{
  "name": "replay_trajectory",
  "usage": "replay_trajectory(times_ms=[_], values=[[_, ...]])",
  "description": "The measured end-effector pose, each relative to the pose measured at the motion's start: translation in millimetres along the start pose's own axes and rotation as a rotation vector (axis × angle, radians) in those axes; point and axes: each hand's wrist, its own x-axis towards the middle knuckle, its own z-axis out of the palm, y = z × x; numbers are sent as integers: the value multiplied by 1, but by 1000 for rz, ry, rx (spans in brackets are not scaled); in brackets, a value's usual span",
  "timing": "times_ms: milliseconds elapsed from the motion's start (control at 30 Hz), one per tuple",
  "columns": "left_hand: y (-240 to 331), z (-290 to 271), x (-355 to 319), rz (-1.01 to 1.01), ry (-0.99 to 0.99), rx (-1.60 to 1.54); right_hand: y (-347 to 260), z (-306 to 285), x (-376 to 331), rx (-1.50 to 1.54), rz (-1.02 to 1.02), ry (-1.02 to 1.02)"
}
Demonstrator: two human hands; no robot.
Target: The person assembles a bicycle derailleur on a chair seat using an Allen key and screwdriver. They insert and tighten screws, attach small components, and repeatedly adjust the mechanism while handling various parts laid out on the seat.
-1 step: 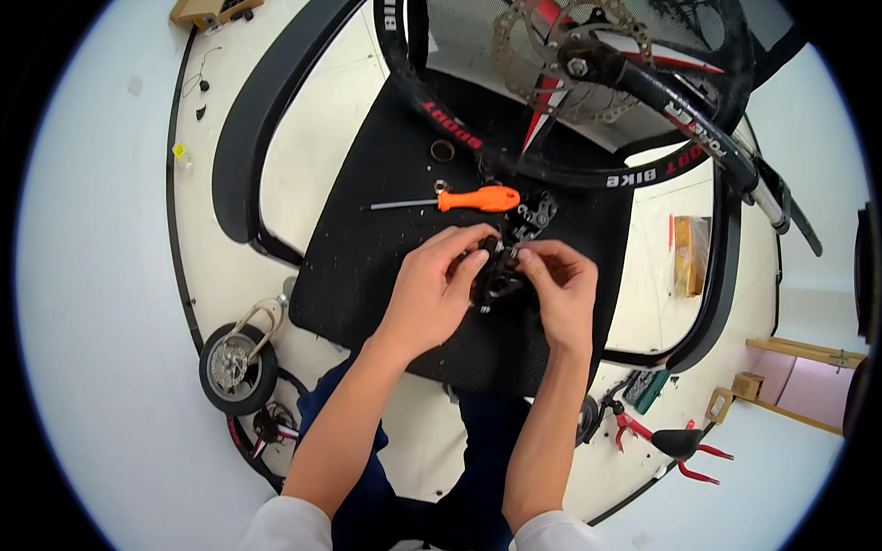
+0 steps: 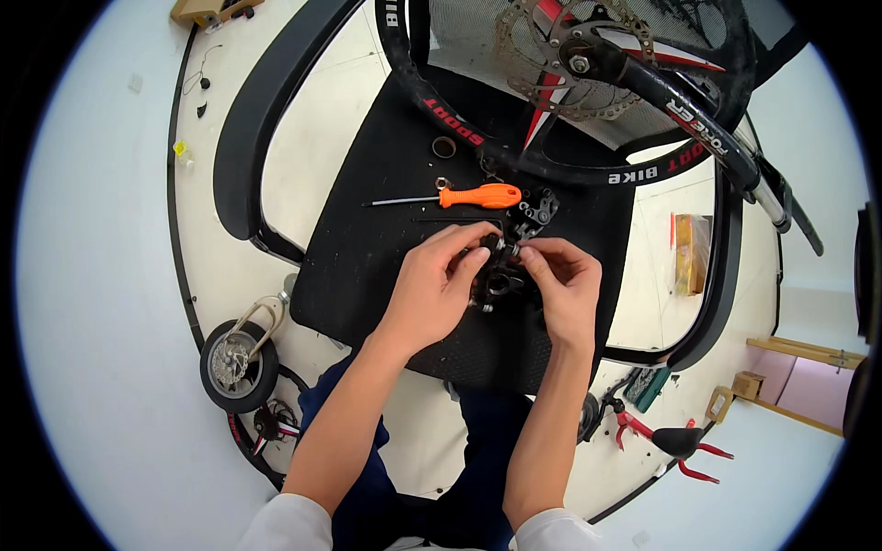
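Note:
Over the black chair seat, my left hand [image 2: 430, 289] is closed, thumb and fingers pinching a small dark metal bicycle part [image 2: 502, 246] with silvery bits. From the other side, the closed thumb and fingertips of my right hand [image 2: 568, 285] grip the same part. Directly below it sits more dark metalwork [image 2: 501, 283], partly behind my fingers; whether the two are joined I cannot tell. Beyond my hands lies an orange-handled screwdriver [image 2: 480, 196], shaft pointing left. A thin black rod [image 2: 450, 219] lies just nearer than it, and a dark metal linkage [image 2: 540, 211] to its right.
A bicycle wheel [image 2: 634, 174] with disc rotor and black fork [image 2: 703, 124] leans over the seat's far side. A ring [image 2: 443, 148] and nut [image 2: 443, 184] lie on the seat. Armrests [image 2: 241, 156] flank it. On the floor are a small wheel [image 2: 237, 367] and a red frame [image 2: 643, 430].

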Motion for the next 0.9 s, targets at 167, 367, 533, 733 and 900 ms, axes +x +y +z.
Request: replay_trajectory(times_ms=[167,367,533,733,900], values=[[0,0,5,-23,-4,-46,-6,2,1,-89,-53,69],[3,-2,-1,-154,-16,-26,1,3,-4,-12,-128,-5],[-6,-3,-6,-48,-3,-22,1,2,-6,92,-36,-43],[-3,-1,0,93,48,152,9,5,-10,-401,-57,-111],[9,-2,9,60,64,76,4,4,-1,-115,-66,-121]])
